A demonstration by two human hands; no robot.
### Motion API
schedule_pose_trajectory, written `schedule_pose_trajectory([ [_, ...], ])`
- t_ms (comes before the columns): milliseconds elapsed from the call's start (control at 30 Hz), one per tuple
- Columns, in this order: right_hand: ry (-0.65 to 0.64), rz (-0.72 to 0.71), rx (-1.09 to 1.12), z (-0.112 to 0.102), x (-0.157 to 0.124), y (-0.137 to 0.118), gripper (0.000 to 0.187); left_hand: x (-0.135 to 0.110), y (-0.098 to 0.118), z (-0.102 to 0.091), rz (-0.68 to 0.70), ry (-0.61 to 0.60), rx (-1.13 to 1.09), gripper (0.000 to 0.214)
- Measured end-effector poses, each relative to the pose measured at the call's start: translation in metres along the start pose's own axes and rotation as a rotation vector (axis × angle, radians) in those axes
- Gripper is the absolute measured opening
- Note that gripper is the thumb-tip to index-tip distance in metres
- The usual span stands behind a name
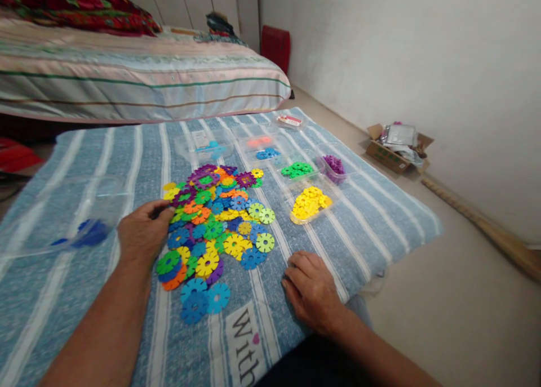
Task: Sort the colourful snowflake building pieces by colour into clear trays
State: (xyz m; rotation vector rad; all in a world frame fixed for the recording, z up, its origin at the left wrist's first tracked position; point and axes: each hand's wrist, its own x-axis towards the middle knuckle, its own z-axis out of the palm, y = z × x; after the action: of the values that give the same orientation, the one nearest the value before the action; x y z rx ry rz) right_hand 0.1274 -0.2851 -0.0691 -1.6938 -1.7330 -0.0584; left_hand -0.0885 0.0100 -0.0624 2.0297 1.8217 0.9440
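Observation:
A pile of flat plastic snowflake discs [213,229] in several colours lies on a blue striped cloth [127,150]. My left hand [143,232] rests at the pile's left edge, fingers curled onto the discs; whether it grips one is hidden. My right hand [310,288] lies on the cloth just right of the pile, fingers bent down and apart, holding nothing. Clear trays beyond the pile hold sorted discs: yellow [310,202], green [297,169], purple [335,164], blue with orange [262,147], light blue [211,146].
A clear tub [80,229] with dark blue discs sits left of my left hand. A bed with a striped sheet [139,77] stands behind. A cardboard box [395,147] and a wooden stick [486,226] lie on the floor by the white wall.

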Motion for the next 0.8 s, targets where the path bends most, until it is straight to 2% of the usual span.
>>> schedule_pose_trajectory([
  [800,-0.013,-0.013,-0.01,0.0002,-0.0007,-0.0005,0.009,-0.0025,0.0053,-0.0044,0.016,-0.02,0.002,0.03],
])
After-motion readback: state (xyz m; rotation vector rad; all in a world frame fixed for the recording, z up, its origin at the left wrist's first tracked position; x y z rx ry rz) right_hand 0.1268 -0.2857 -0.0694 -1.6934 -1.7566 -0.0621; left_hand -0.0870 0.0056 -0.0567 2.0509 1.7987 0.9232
